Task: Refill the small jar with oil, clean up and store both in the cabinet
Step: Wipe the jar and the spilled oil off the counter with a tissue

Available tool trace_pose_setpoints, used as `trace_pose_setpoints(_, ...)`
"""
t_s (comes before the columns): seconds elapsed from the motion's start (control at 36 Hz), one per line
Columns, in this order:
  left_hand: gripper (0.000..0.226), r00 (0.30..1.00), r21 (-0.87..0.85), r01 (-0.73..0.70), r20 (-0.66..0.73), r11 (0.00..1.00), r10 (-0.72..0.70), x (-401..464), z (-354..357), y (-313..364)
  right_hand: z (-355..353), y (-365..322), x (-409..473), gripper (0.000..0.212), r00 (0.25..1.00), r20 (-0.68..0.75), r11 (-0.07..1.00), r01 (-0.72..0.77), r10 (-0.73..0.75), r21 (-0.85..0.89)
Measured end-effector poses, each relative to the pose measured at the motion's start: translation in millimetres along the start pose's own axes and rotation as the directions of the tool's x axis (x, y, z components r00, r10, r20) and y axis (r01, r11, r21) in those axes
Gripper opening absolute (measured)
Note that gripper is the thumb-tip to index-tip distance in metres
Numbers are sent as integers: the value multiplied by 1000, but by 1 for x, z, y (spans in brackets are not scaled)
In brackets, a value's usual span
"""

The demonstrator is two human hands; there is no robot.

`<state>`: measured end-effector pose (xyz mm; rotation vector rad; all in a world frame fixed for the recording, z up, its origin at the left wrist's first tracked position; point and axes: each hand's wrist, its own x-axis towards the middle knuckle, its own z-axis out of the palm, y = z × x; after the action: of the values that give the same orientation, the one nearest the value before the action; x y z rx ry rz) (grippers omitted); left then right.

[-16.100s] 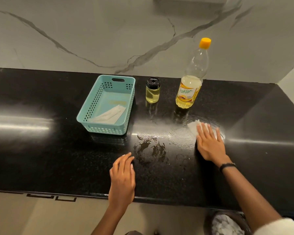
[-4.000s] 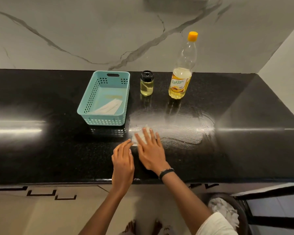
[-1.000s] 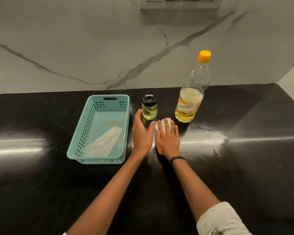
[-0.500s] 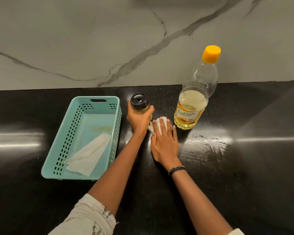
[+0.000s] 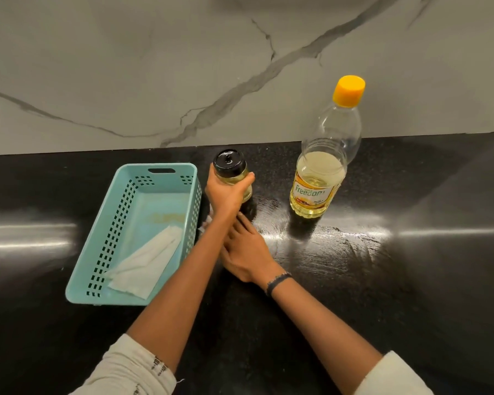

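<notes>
My left hand (image 5: 226, 193) grips the small glass jar (image 5: 231, 172), which has a black lid and yellow oil inside, and holds it lifted off the black counter (image 5: 354, 295). My right hand (image 5: 247, 249) lies flat on the counter below the jar, crossing under my left wrist. It presses on a white tissue (image 5: 204, 225), of which only a corner shows at the left. The oil bottle (image 5: 321, 178), clear with an orange cap and a yellow label, stands to the right, about a third full.
A teal perforated basket (image 5: 97, 252) sits left of my hands with a folded white tissue (image 5: 146, 263) in it. Wet wipe streaks shine on the counter right of my right hand. A marble wall backs the counter.
My left hand has closed around the jar and lifted it. My right hand has slid the tissue left under where the jar stood. Earlier it wiped the counter in front.
</notes>
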<state>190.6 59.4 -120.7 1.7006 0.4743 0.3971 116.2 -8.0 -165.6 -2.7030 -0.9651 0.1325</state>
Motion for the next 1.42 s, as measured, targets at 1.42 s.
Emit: trace_pose_setpoints(1.42,66,950,48,-251,205,967,236,-41,89,93,-36,108,-86,73,807,-121,813,-582,578,1)
